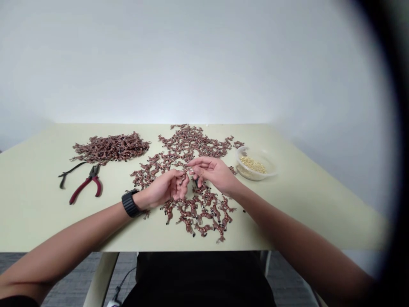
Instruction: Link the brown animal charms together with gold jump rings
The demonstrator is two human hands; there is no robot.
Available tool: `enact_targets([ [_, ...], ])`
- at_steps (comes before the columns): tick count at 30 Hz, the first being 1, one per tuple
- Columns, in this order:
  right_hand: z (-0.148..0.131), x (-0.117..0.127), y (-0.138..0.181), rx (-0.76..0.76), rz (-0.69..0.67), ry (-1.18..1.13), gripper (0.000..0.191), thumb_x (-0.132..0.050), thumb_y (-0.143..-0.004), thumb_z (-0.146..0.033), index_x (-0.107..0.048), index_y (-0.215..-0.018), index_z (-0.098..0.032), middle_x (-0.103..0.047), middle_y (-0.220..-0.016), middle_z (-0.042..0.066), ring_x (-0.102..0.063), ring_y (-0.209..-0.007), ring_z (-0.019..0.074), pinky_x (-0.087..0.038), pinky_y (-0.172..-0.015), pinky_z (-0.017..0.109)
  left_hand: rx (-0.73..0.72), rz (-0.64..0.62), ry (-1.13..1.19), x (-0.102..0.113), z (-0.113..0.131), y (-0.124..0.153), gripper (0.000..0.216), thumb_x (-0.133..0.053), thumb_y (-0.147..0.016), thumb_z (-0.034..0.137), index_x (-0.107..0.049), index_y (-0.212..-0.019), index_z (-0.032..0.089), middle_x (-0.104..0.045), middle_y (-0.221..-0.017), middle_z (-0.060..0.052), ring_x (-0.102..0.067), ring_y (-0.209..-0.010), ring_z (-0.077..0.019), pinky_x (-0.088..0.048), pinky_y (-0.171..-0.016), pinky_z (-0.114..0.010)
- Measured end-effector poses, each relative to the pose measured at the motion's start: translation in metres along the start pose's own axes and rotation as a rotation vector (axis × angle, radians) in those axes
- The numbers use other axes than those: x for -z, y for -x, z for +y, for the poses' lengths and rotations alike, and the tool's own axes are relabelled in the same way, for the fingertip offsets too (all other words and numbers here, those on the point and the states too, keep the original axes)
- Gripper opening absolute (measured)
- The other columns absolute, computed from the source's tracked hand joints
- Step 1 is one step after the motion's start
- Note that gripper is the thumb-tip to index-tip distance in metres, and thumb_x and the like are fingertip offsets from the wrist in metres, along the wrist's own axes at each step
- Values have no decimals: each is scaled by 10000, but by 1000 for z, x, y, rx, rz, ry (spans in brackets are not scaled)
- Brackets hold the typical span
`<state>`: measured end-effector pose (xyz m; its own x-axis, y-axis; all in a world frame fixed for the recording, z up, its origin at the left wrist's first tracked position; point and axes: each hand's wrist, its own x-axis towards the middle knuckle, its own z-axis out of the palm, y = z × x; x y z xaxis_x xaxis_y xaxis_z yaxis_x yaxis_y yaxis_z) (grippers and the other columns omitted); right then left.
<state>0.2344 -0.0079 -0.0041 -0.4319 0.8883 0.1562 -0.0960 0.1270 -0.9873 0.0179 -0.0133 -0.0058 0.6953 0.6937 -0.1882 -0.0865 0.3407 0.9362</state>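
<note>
My left hand [171, 185], a dark watch on its wrist, is closed with a small brown deer figurine [184, 175] between thumb and fingers. From the right, my right hand [212, 171] meets it, thumb and index finger pinched at the figurine's upper end. Something tiny and pale seems to be between those fingertips, too small to name. A dark tip [198, 182] shows below the right fingers; what it belongs to is hidden. Many similar deer figurines [204, 213] lie spread on the table under and around both hands.
A denser heap of brown figurines [111, 147] lies at the back left. Near it are red-handled pliers [83, 187] and a thin black tool [65, 175]. To the right stands a clear plastic bowl [271, 172] holding small gold-coloured pieces [253, 164]. The pale table [303, 204] meets a white wall.
</note>
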Motion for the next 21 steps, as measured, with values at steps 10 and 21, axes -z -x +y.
enact_targets([
  [10,-1,-2,1,33,39,171,278,-739,-875,-436,-714,-1031,-207,-703,-817,29,-674,-613,154,-588,-597,306,-101,115,-128,2,-4,-2,297,-540,-971,443,-613,-986,155,-655,-727,-37,-514,-492,-94,-373,-463,-201],
  [21,-4,2,1,-31,38,288,320,-723,-873,-481,-722,-1025,-199,-712,-826,33,-694,-618,158,-574,-603,304,-327,356,-556,9,-3,-1,342,-654,-923,473,-705,-1088,178,-568,-687,3,-343,-525,-82,-241,-499,-219],
])
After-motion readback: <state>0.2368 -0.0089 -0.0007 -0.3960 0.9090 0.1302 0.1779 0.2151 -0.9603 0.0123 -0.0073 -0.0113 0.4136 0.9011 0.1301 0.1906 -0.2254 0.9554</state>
